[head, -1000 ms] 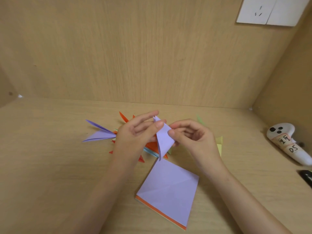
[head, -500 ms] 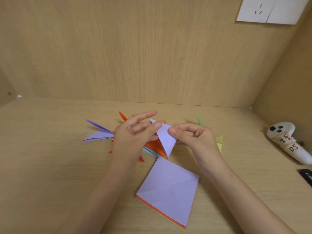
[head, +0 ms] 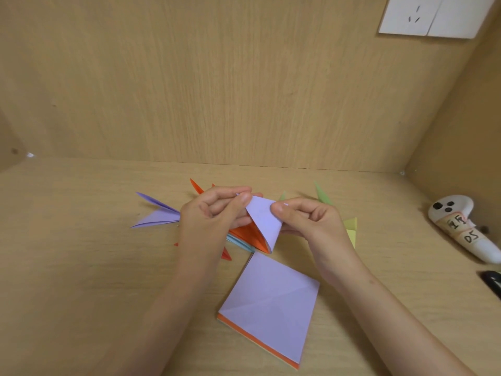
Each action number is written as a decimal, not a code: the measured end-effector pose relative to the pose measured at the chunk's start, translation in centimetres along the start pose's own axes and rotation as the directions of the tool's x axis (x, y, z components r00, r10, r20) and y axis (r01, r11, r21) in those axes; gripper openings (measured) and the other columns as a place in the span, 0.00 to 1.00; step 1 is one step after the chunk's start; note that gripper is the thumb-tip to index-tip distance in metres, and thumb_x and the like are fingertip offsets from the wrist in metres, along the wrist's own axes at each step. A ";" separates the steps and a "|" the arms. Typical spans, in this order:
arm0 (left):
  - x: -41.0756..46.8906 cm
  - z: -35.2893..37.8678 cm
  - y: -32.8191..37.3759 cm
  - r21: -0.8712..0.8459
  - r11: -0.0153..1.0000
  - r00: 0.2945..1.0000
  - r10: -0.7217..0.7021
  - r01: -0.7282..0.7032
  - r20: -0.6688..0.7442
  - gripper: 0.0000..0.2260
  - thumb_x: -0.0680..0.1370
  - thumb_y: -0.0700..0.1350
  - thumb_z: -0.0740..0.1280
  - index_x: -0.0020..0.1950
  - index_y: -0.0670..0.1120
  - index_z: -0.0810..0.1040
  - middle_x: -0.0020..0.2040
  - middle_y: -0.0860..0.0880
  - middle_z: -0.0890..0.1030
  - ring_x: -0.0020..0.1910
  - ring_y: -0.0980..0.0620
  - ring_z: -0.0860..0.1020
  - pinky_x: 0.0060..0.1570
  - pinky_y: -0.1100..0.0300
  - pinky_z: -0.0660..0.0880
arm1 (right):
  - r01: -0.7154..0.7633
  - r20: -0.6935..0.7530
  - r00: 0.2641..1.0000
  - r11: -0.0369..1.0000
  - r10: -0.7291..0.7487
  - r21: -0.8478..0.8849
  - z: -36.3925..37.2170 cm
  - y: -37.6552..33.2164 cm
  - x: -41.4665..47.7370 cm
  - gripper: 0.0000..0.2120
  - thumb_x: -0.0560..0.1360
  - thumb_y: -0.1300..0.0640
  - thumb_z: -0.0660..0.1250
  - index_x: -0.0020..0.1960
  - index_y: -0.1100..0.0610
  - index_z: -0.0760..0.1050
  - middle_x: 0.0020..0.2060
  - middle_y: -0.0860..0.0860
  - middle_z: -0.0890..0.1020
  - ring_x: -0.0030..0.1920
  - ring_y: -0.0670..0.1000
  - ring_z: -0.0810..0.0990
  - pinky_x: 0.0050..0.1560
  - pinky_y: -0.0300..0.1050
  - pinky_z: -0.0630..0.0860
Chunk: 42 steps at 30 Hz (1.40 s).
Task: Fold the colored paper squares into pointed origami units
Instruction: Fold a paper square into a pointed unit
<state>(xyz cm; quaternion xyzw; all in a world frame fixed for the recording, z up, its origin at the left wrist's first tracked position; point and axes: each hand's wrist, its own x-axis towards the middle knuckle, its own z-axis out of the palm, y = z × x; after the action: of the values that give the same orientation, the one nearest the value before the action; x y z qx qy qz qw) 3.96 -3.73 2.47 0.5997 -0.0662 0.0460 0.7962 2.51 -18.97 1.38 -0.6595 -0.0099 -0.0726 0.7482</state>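
Note:
Both hands hold one folded purple paper piece (head: pixel 264 219) above the desk, its point aimed down. My left hand (head: pixel 214 215) pinches its upper left corner; my right hand (head: pixel 309 218) pinches its upper right corner. Below it lies a stack of paper squares (head: pixel 267 305), purple on top with orange edges showing. Finished pointed units lie behind the hands: a purple unit (head: pixel 156 213) at the left, orange units (head: pixel 245 234) partly hidden under my left hand, green units (head: pixel 321 194) and a yellow-green unit (head: pixel 352 226) behind my right hand.
A white controller with handwritten labels (head: pixel 461 226) lies at the right by the side wall. A black object (head: pixel 492 280) shows at the right edge. A white wall socket (head: pixel 431 16) sits on the back panel. The wooden desk (head: pixel 81 267) is boxed by walls.
The purple piece has turned from a narrow upright shape into a wider downward-pointing triangle. Both hands' fingers have curled in and closed on its top corners.

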 end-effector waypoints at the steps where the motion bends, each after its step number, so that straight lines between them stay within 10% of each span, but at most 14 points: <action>1: 0.0 0.0 0.0 0.006 1.000 1.000 -0.004 0.004 0.002 0.04 0.75 0.36 0.68 0.45 0.43 0.81 0.40 0.46 0.85 0.42 0.50 0.84 0.38 0.65 0.79 | 0.006 -0.003 1.000 1.000 -0.006 -0.002 0.0 0.0 0.0 0.11 0.65 0.54 0.71 0.41 0.62 0.80 0.36 0.56 0.85 0.38 0.51 0.82 0.47 0.42 0.79; 22: 0.2 -0.3 -0.3 0.415 0.897 0.980 0.085 -0.155 0.182 0.05 0.70 0.38 0.74 0.44 0.45 0.85 0.37 0.56 0.84 0.33 0.67 0.78 0.34 0.76 0.69 | 0.089 0.037 0.996 0.982 -0.084 -0.165 0.0 0.3 -0.1 0.05 0.73 0.63 0.70 0.40 0.60 0.82 0.31 0.52 0.84 0.35 0.45 0.80 0.41 0.33 0.75; 33: 0.4 -0.3 -0.9 0.326 0.942 0.992 0.049 -0.084 0.112 0.06 0.72 0.37 0.72 0.39 0.47 0.82 0.33 0.58 0.82 0.36 0.65 0.78 0.39 0.74 0.72 | -0.014 0.067 0.997 0.979 0.028 -0.203 -0.2 0.3 -0.1 0.07 0.73 0.60 0.71 0.41 0.64 0.82 0.37 0.65 0.83 0.38 0.52 0.78 0.45 0.44 0.73; 42: 0.3 -0.4 -1.0 0.433 0.875 0.974 0.164 -0.218 0.159 0.04 0.72 0.39 0.72 0.37 0.47 0.84 0.35 0.51 0.80 0.38 0.58 0.77 0.40 0.70 0.70 | 0.004 0.115 0.993 0.981 0.018 -0.192 0.0 0.3 -0.2 0.07 0.72 0.59 0.71 0.41 0.63 0.82 0.29 0.54 0.83 0.36 0.49 0.74 0.49 0.45 0.71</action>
<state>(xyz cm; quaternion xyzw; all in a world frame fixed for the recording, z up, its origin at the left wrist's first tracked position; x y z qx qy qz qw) 4.45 -3.62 1.49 0.7588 -0.1594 0.1030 0.6231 2.32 -18.96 1.09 -0.7318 -0.0440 -0.0322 0.6794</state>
